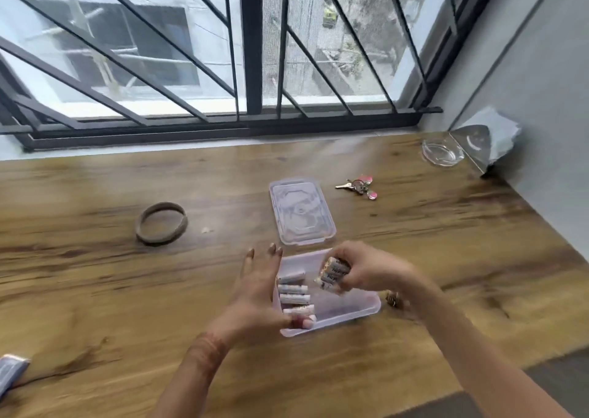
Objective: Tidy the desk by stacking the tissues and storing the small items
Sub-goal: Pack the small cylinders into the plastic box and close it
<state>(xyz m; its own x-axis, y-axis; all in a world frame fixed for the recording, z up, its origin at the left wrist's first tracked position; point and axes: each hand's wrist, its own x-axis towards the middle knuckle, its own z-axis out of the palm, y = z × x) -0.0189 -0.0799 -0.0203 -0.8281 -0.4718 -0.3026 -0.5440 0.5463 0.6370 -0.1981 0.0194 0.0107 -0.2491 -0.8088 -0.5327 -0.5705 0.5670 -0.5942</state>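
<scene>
A clear plastic box (357,310) sits open on the wooden desk (127,290), with several white batteries (293,293) lined up in its left half. My right hand (366,269) grips a bunch of batteries (333,272) over the box's far edge. My left hand (261,293) rests against the box's left side with fingers straight, its thumb inside the near left corner. The box's clear lid (301,215) lies flat just behind the box.
A brown ring (161,223) lies at the left. Keys with pink tags (358,186) sit behind right of the lid. A glass ashtray (443,153) stands at the far right corner. A small dark item (393,299) lies right of the box, and a wrapped pack (11,371) shows at the left edge.
</scene>
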